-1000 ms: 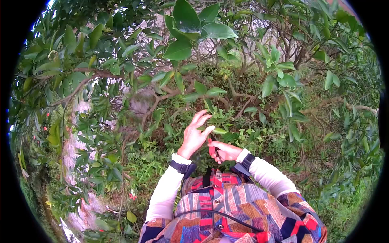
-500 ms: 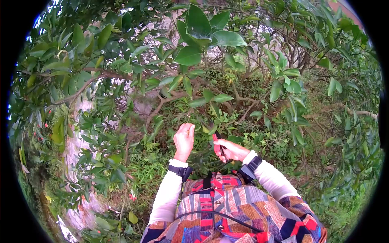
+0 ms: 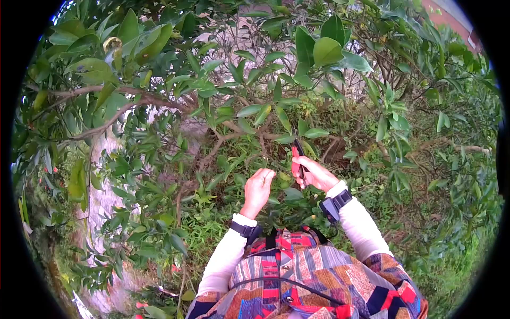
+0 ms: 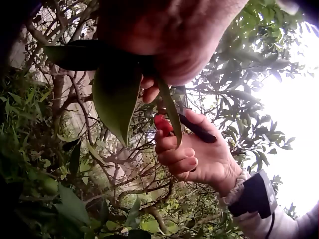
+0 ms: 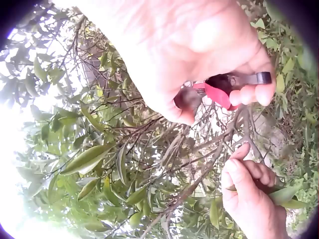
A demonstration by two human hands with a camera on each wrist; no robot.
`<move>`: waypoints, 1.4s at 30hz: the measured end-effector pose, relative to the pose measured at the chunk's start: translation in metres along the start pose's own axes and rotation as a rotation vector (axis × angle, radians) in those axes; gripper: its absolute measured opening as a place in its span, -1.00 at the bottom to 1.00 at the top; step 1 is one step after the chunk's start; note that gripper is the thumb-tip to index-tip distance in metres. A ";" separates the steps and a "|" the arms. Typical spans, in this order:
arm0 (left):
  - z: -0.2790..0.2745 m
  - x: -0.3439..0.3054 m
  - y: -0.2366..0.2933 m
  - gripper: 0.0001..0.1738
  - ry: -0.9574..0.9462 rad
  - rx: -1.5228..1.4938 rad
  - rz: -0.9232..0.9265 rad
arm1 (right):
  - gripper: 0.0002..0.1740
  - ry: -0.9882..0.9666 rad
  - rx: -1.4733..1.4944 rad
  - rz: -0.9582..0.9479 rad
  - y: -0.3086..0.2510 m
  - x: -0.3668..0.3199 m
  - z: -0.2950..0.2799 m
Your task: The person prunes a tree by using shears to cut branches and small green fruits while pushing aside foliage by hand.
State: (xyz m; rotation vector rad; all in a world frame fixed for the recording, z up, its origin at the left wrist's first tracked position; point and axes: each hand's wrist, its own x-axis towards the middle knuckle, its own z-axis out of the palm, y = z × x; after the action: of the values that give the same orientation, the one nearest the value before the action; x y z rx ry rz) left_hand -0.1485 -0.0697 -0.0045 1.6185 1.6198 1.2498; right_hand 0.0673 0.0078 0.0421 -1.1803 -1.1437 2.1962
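Beneath the tree (image 3: 133, 101), the left hand (image 3: 258, 190) curls its fingers round a leafy twig (image 4: 117, 94). At one o'clock from it, the right hand (image 3: 317, 174) grips red-handled pruning shears (image 3: 296, 157), fingers wrapped tight, blades pointing to twelve o'clock. The twig looks attached to its branch, so I judge the cut not yet made.
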 end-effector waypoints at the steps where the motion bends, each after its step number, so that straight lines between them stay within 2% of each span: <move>1: -0.001 0.000 0.001 -0.82 0.000 -0.002 0.003 | -0.57 0.023 0.032 0.006 0.000 0.003 0.004; 4: -0.007 0.000 0.000 -0.78 -0.085 -0.012 0.037 | -0.57 0.060 0.078 -0.011 -0.004 0.007 0.016; 9: -0.016 0.001 -0.004 -0.77 -0.116 -0.038 0.024 | -0.58 0.116 0.057 -0.044 -0.006 0.023 0.022; 12: -0.013 0.001 0.000 -0.77 -0.141 -0.053 -0.003 | -0.56 0.113 0.077 0.010 -0.009 0.040 0.024; 14: -0.007 0.001 0.000 -0.77 -0.117 -0.044 -0.023 | -0.50 0.066 0.046 0.051 -0.008 0.058 0.016; 18: -0.004 -0.002 0.000 -0.77 -0.058 -0.045 -0.019 | -0.44 0.129 0.023 0.092 -0.001 0.105 0.005; 21: -0.004 -0.005 -0.003 -0.78 -0.029 -0.037 -0.046 | -0.44 0.074 0.071 0.117 -0.007 0.126 0.000; 22: -0.002 -0.005 -0.004 -0.77 0.006 -0.015 -0.016 | -0.43 0.058 0.117 0.053 -0.005 0.128 0.003; 25: 0.002 -0.008 -0.001 -0.77 0.036 0.024 -0.028 | -0.42 0.049 0.015 0.111 -0.004 0.144 0.001; 29: 0.004 -0.011 0.008 -0.79 0.032 0.051 -0.088 | -0.43 0.037 0.106 0.171 0.000 0.167 -0.003; 32: 0.006 -0.012 0.007 -0.79 0.057 0.088 -0.086 | -0.56 -0.029 0.146 0.075 0.013 0.178 -0.015; 35: 0.009 -0.013 0.010 -0.79 0.058 0.092 -0.092 | -0.60 -0.082 0.167 0.130 0.021 0.187 -0.025; 39: 0.011 -0.012 0.013 -0.79 0.058 0.098 -0.100 | -0.61 -0.142 0.179 -0.022 0.029 0.191 -0.032; 41: 0.011 -0.010 0.010 -0.80 0.074 0.095 -0.091 | -0.65 -0.126 0.176 -0.040 0.015 0.174 -0.031; 42: 0.011 -0.010 0.010 -0.80 0.074 0.096 -0.089 | -0.78 -0.157 0.209 -0.055 0.010 0.168 -0.032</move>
State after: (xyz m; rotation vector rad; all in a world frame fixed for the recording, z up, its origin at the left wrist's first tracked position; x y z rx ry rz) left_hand -0.1329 -0.0780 -0.0030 1.5550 1.8023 1.2158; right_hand -0.0007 0.1277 -0.0596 -0.8936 -0.9639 2.3339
